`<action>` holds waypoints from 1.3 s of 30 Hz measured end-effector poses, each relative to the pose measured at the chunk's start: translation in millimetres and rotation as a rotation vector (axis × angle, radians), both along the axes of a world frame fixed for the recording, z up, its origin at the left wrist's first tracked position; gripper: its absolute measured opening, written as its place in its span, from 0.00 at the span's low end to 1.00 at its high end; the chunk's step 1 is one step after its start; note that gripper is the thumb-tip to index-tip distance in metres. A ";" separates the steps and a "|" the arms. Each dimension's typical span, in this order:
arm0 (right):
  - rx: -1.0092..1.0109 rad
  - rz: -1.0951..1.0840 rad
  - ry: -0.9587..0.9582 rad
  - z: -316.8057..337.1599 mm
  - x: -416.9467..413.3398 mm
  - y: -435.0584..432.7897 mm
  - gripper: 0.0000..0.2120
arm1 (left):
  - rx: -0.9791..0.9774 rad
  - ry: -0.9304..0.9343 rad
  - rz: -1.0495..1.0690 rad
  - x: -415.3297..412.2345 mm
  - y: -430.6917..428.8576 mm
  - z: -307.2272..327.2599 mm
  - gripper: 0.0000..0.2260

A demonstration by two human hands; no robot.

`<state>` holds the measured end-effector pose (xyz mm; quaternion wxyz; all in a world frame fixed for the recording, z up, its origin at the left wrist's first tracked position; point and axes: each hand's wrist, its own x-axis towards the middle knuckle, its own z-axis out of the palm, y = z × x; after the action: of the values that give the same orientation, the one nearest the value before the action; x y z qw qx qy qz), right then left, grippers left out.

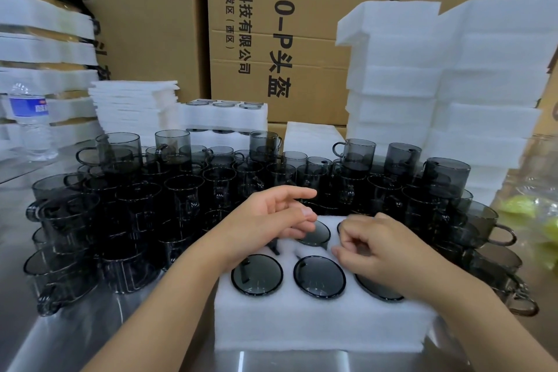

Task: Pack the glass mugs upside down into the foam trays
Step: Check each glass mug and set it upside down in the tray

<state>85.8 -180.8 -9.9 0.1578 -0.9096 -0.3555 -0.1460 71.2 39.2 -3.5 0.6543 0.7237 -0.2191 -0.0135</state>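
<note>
Peeking from under left fingers (297, 218), inverted mug (317, 235).

A white foam tray (317, 323) lies nearest, with dark smoky glass mugs (257, 274) sitting upside down in its round holes, flat bottoms up; many loose mugs (184, 190) stand crowded just behind it

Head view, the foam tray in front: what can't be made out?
- Back row of the foam tray: the left hand and right hand cover it; how many pockets are filled is hidden.
- The right hand: curled fingers hide whether it pinches anything.
- The front-right mug: mostly under the right wrist.
- The water bottle label: blurred, unreadable.
</note>
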 end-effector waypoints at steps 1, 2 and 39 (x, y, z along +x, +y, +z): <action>-0.024 -0.019 -0.037 -0.7 0.7 -0.4 0.14 | 0.001 0.001 0.003 -0.1 -0.1 0.1 0.12; -0.039 -0.051 -0.053 -1.2 1.4 -1.2 0.12 | 0.005 0.002 0.006 -0.5 -0.1 0.3 0.12; -0.295 -0.053 0.372 7.4 5.7 3.6 0.28 | 1.161 -0.298 -0.030 2.1 -20.1 -5.4 0.36</action>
<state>91.4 -177.2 -2.5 0.0820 -0.9431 -0.3138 0.0738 73.3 19.1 -8.9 0.1140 0.9538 -0.2754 -0.0386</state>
